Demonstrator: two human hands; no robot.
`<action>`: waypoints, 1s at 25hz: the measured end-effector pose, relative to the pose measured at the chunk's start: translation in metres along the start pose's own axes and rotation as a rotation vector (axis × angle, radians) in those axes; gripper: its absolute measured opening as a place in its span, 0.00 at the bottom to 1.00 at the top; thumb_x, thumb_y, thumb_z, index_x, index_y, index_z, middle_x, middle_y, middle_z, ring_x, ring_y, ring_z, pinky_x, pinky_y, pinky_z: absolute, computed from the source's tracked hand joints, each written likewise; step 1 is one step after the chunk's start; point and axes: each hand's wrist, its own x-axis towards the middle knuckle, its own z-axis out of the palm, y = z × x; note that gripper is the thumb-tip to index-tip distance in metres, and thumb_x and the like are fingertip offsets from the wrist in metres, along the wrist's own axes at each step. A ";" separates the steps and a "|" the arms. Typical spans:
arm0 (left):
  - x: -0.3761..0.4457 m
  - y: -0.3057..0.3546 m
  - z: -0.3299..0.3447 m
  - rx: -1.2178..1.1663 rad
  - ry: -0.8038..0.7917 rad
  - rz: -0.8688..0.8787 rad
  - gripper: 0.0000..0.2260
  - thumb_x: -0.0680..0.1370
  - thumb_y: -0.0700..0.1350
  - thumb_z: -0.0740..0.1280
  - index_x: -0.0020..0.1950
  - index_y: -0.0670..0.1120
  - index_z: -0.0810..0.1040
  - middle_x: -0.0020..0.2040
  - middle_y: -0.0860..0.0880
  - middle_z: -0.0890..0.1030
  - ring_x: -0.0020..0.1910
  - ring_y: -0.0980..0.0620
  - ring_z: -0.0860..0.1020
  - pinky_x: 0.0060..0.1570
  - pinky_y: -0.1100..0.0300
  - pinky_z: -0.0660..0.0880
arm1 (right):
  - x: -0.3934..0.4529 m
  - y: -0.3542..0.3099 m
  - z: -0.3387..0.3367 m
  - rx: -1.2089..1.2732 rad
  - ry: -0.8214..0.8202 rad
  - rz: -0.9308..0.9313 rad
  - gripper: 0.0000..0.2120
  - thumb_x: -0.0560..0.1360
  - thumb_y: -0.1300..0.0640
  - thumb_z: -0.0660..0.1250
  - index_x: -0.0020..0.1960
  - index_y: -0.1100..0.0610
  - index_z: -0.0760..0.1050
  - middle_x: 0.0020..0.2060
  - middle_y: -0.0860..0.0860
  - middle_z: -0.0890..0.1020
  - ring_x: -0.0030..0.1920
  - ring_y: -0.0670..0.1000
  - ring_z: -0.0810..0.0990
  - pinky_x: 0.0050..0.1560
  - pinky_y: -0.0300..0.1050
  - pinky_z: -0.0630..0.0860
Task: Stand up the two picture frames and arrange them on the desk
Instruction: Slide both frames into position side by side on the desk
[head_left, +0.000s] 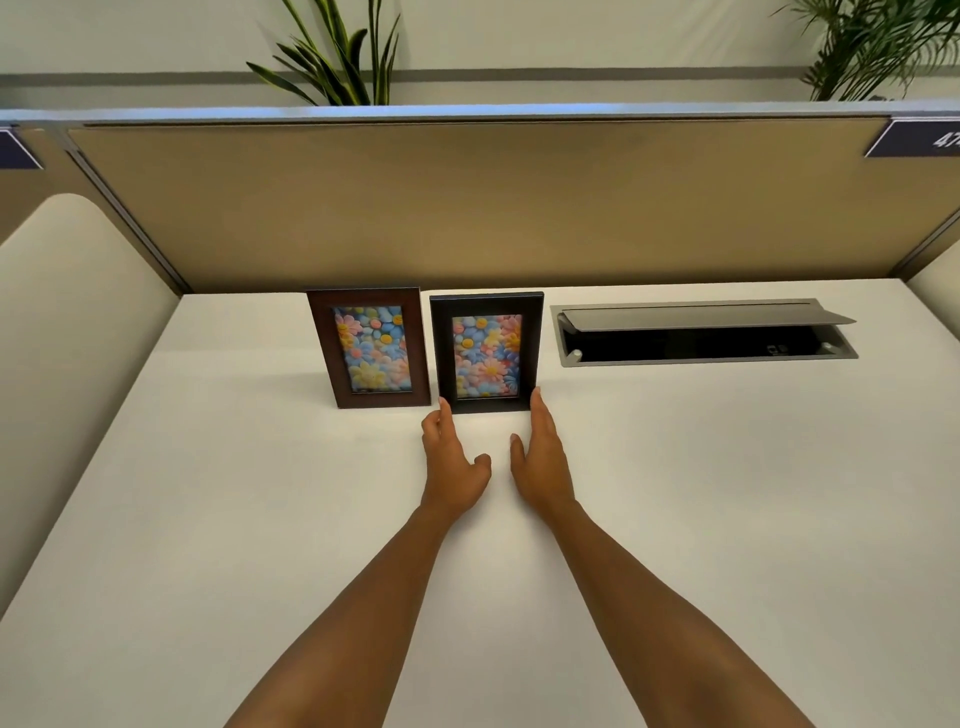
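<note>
My left hand (451, 457) and right hand (540, 457) flank the black frame (487, 353) at its bottom corners, palms facing each other, fingers straight. This grip is open and loose: fingertips at the frame's lower edges, perhaps just touching, though I cannot tell for certain from this angle. Nothing is clasped. I judge I keep my hands there to square the frame and catch it should it tip. It stands upright on the white surface (675, 493), just ahead of my fingertips. The brown frame (370, 347) stands just beyond my left hand, close beside the black one, angled slightly. The open cable hatch (706, 332) lies past my right hand, well apart.
</note>
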 end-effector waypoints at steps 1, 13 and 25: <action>0.002 0.000 0.000 0.006 -0.006 0.001 0.44 0.73 0.42 0.73 0.81 0.45 0.48 0.77 0.46 0.56 0.76 0.46 0.60 0.73 0.57 0.61 | 0.001 -0.001 0.001 -0.007 -0.007 -0.003 0.32 0.81 0.55 0.60 0.80 0.50 0.48 0.79 0.49 0.58 0.78 0.52 0.60 0.77 0.51 0.61; 0.010 -0.005 0.002 0.092 -0.009 -0.018 0.43 0.74 0.45 0.73 0.81 0.45 0.49 0.79 0.48 0.53 0.77 0.47 0.58 0.73 0.58 0.59 | 0.008 -0.011 0.003 -0.069 -0.031 -0.002 0.32 0.82 0.54 0.59 0.80 0.52 0.46 0.80 0.49 0.55 0.79 0.52 0.57 0.78 0.50 0.60; 0.015 -0.005 0.007 0.204 -0.009 -0.020 0.38 0.78 0.51 0.67 0.81 0.46 0.48 0.80 0.46 0.51 0.78 0.45 0.55 0.75 0.53 0.59 | 0.007 -0.014 -0.001 -0.078 -0.054 0.000 0.32 0.82 0.54 0.58 0.80 0.52 0.46 0.80 0.49 0.54 0.79 0.52 0.56 0.78 0.52 0.59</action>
